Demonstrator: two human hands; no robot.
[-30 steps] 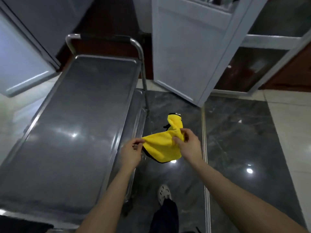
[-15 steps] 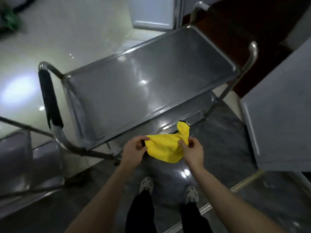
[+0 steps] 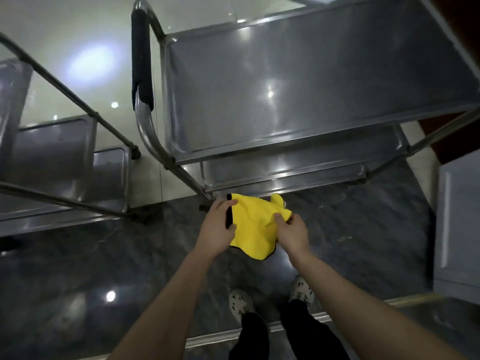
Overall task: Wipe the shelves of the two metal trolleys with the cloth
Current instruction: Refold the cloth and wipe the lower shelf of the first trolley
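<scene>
2 bare forearms reaching forward and down, left hand [image 3: 217, 228] pinching the black-trimmed edge of a yellow cloth [image 3: 253, 220] between thumb and fingers, right hand [image 3: 293, 233] bunching its opposite side in curled fingers, hands level, near but apart

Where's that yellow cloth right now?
In the head view the yellow cloth hangs just below centre, held between the left hand and the right hand, in front of the middle trolley's lower shelf and above the dark floor.
</scene>
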